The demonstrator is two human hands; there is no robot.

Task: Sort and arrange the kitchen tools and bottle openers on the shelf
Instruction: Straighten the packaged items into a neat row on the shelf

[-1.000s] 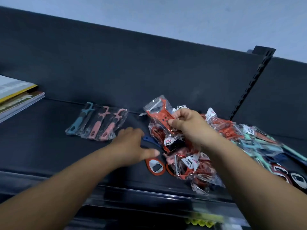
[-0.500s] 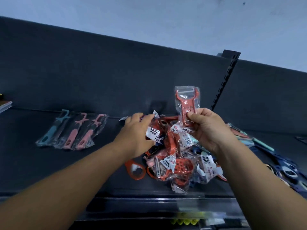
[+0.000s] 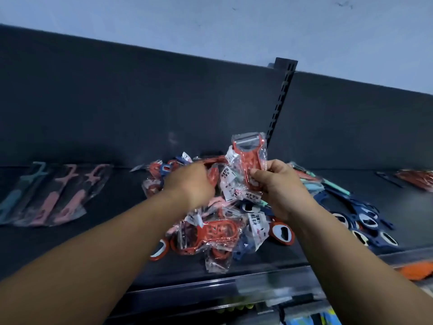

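Observation:
A heap of bagged red peelers and bottle openers (image 3: 210, 231) lies mid-shelf. My right hand (image 3: 278, 188) pinches a red peeler in a clear bag (image 3: 249, 158) and holds it upright above the heap. My left hand (image 3: 189, 184) reaches into the top of the heap with curled fingers; blur hides whether it grips a packet. Three bagged teal and pink tools (image 3: 51, 195) lie side by side at the left. Blue bottle openers (image 3: 365, 221) spread to the right.
The dark shelf (image 3: 117, 231) has a clear front lip (image 3: 234, 285) and a dark back panel with a slotted upright (image 3: 278, 106). More red packets (image 3: 419, 179) lie at the far right. Something orange (image 3: 414, 270) shows on the level below.
My view swung to the left, so the heap sits further right. My right hand keeps the red peeler raised. My left hand moved further into the top of the heap.

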